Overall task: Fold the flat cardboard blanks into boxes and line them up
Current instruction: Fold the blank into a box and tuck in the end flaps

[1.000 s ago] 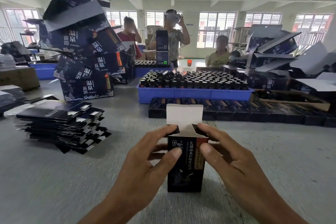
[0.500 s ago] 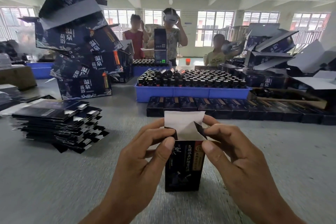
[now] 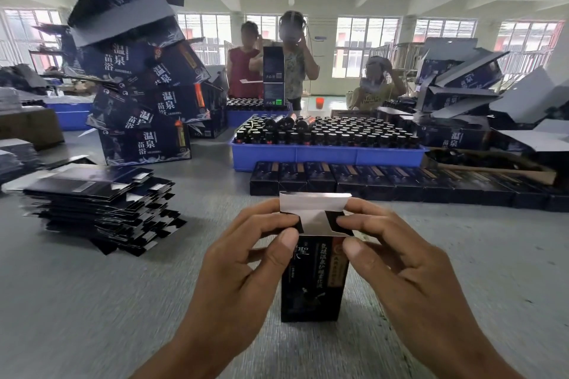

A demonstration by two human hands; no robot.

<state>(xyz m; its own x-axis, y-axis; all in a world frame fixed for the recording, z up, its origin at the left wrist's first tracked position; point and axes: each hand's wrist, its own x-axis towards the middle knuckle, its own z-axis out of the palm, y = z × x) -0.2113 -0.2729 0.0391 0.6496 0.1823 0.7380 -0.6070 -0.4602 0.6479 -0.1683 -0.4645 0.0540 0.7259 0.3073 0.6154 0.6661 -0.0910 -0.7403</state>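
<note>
1. Now the box (image 3: 312, 280) stands upright on the grey counter (image 3: 77, 301), same spot as half a second ago. Its white top flap (image 3: 314, 202) has flattened out; before, it was creased into a diagonal fold.
2. Left hand (image 3: 246, 258): grip closed on the box's top left corner, thumb on the front face, fingers on the left side tab. It has stayed there.
3. Right hand (image 3: 400, 255): grip closed on the top right corner, thumb on the front edge, index finger on the right tab. Fingers sit lower than before, no longer over the flap.
4. Stack of flat blanks (image 3: 98, 209) lies to the left of the box, well apart from it, untidy at the edges.
5. Row of finished boxes (image 3: 385, 180) runs along the counter just behind the hands, extending to the right edge of view.
6. Blue tray (image 3: 326, 155) full of dark bottles (image 3: 332, 132) sits right behind that row.
7. Leaning pile of large dark cartons (image 3: 138, 86) far left; another carton heap (image 3: 477, 101) far right.
8. Three people (image 3: 295, 61) stand or sit beyond the tray, faces blurred.
9. Nothing sits between the hands and the row.
10. Open counter lies to the right of the box and in front of it. Left side is bounded by the blank stack.
</note>
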